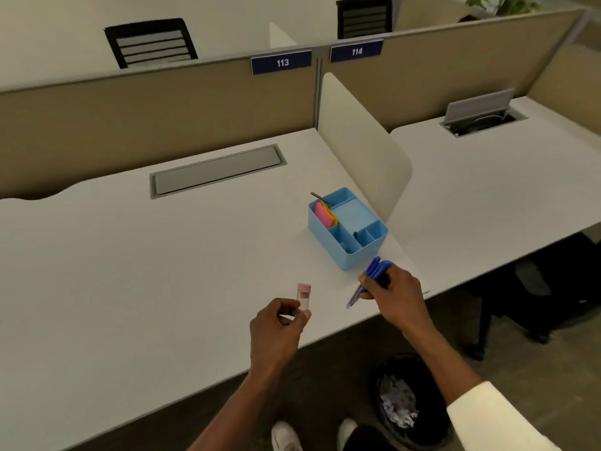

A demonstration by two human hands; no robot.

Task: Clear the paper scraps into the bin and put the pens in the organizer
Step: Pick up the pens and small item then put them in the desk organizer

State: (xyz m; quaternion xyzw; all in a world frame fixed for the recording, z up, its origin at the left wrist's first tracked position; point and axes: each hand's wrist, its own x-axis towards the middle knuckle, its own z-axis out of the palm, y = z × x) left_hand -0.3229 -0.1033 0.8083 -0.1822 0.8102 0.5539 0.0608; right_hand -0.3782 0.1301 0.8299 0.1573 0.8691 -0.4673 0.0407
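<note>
— Item one, right hand?
— My right hand (395, 292) was clenched around a bundle of blue plastic pens (370, 281), just in front of the light-blue compartmented plastic organizer (346, 227).
— Item two, left hand?
— My left hand (276, 327) pinched a small pinkish paper scrap (304, 294) above the white desk (162, 255).
— Bin?
— The black round bin (409, 398), crumpled paper inside, stood on the floor under the desk edge.

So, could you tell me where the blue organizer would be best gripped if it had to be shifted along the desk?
Probably by its two long outer walls, coming from above with the fingers spanning its narrow width. The blue organizer is an open-topped box whose thin inner dividers give little purchase. Its near corner faces the right hand, and the white partition crowds the far side, so an approach from the desk's front edge looks clearest.
</note>
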